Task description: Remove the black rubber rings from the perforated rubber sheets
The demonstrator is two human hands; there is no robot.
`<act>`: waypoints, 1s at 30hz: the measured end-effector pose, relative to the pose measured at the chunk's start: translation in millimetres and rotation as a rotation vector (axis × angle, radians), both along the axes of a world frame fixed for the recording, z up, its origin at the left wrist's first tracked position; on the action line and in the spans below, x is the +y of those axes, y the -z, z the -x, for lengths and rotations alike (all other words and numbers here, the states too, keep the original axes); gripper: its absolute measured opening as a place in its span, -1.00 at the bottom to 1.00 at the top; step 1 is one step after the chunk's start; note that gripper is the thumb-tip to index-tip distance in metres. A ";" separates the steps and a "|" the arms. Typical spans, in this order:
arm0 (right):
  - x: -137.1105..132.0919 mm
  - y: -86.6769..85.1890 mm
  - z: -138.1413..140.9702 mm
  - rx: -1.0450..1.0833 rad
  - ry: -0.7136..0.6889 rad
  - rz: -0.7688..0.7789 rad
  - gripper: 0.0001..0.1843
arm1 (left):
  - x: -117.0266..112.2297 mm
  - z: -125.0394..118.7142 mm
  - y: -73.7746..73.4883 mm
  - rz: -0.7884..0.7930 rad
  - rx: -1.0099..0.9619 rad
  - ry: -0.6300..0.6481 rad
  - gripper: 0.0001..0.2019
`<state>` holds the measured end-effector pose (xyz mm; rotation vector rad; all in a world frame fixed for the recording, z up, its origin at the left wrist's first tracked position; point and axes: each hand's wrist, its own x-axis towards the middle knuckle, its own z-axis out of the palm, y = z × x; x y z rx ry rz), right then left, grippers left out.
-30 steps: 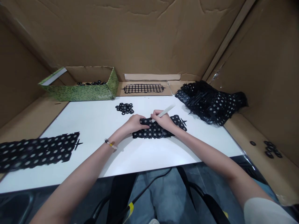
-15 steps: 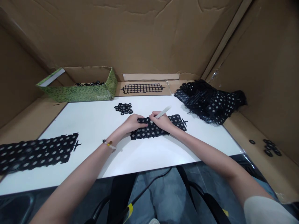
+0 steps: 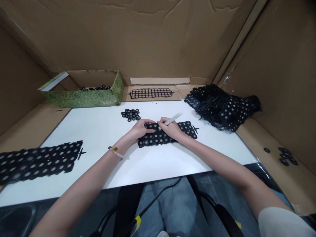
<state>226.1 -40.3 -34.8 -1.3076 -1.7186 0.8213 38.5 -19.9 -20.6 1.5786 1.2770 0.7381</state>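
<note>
The dotted blk sheet (image 3: 160, 138) is laid at approx. the middle of the white desk (image 3: 158, 159), its long axis set L–R across the desk, w/ the R end angled slightly farther from the body; a cross-shaped tab (image 3: 195, 128) is pointed R off that end. The sheet's far edge nr the L end is pinched by the L hand (image 3: 141, 129), thumb on top. The white pen-like tool (image 3: 174, 118) is gripped in the R hand (image 3: 172, 128), its rear end aimed up & R, its tip aimed down & L at the sheet; tip contact can't be told, as it's part-hidden by the fingers. A pile of blk rings (image 3: 130, 114) is placed just beyond the L hand. A 2nd dotted sheet (image 3: 40, 161) is laid at far L, also lengthwise L–R, its own cross tab pointed R. A heap of blk sheets (image 3: 223, 110) is stacked at back R, & rings are held in the green box (image 3: 84, 99) at back L.
</note>
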 end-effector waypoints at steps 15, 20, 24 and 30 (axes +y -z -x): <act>-3.2 -7.1 0.8 -0.156 0.042 -0.092 -0.68 | 10.5 12.1 -8.6 -0.057 0.071 0.163 -0.59; 11.2 -13.3 -15.4 -0.023 0.010 0.025 -0.71 | 17.2 15.1 -0.8 -0.134 0.124 0.127 -0.72; 13.6 -14.6 -10.9 0.217 -0.036 0.004 -0.71 | 12.4 11.4 0.1 -0.135 0.100 0.129 -0.73; 8.8 -5.1 0.7 0.154 -0.013 -0.036 -0.63 | 6.1 8.6 -3.2 -0.143 0.103 0.122 -0.73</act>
